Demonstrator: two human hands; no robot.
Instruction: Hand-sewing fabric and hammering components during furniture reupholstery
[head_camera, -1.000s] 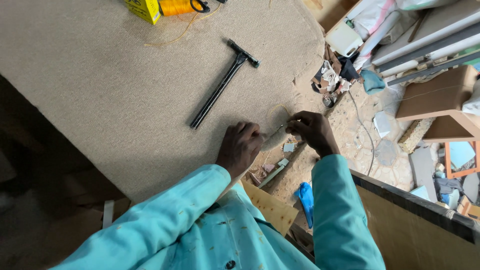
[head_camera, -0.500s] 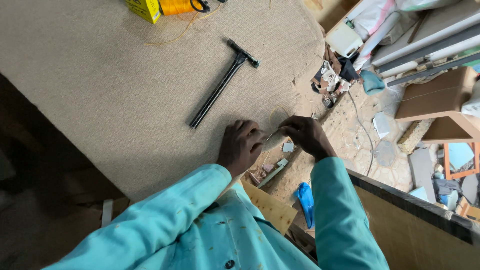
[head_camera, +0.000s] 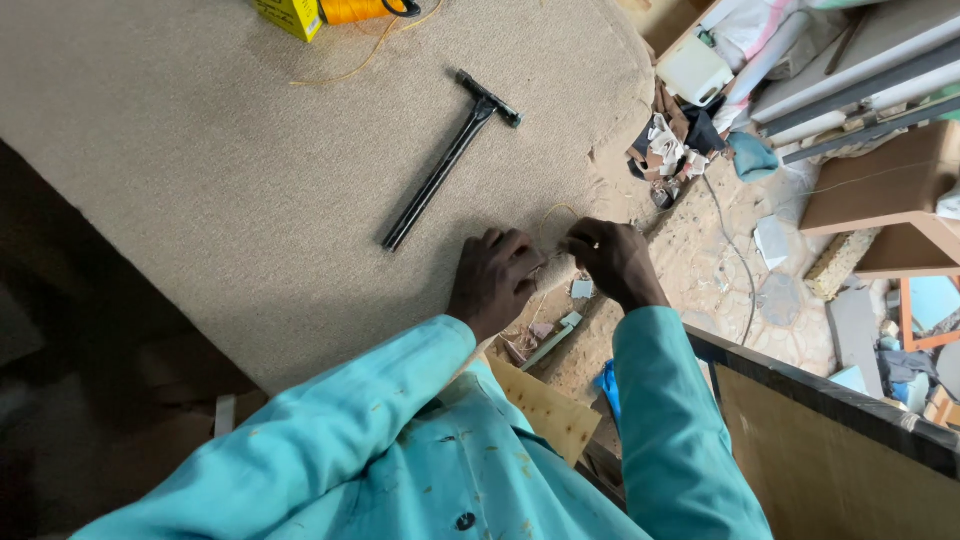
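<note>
Right at the near edge of the beige fabric-covered panel (head_camera: 250, 180), a thin yellow thread (head_camera: 556, 212) loops up off the cloth, and both hands meet there. The left hand (head_camera: 495, 280) lies knuckles-up on the fabric, fingers curled and pressing the edge down, probably to keep the cloth taut; whether it pinches anything underneath can't be told. The right hand (head_camera: 612, 262) sits just beside it, fingertips closed together on what looks like the thread end or a needle, too small to confirm. Between the two hands a fold of the fabric edge bulges up, w/ the loop rising from it.

Further in from that edge, a black hammer (head_camera: 450, 160) lies flat on the panel, head pointing away, near enough to grab w/o stretching. At the panel's far edge sit an orange thread spool (head_camera: 350, 10) and a yellow box (head_camera: 290, 15), loose thread trailing from the spool across the cloth toward the near edge. Off the panel's right side, scraps and offcuts litter the sandy floor (head_camera: 720, 270).
</note>
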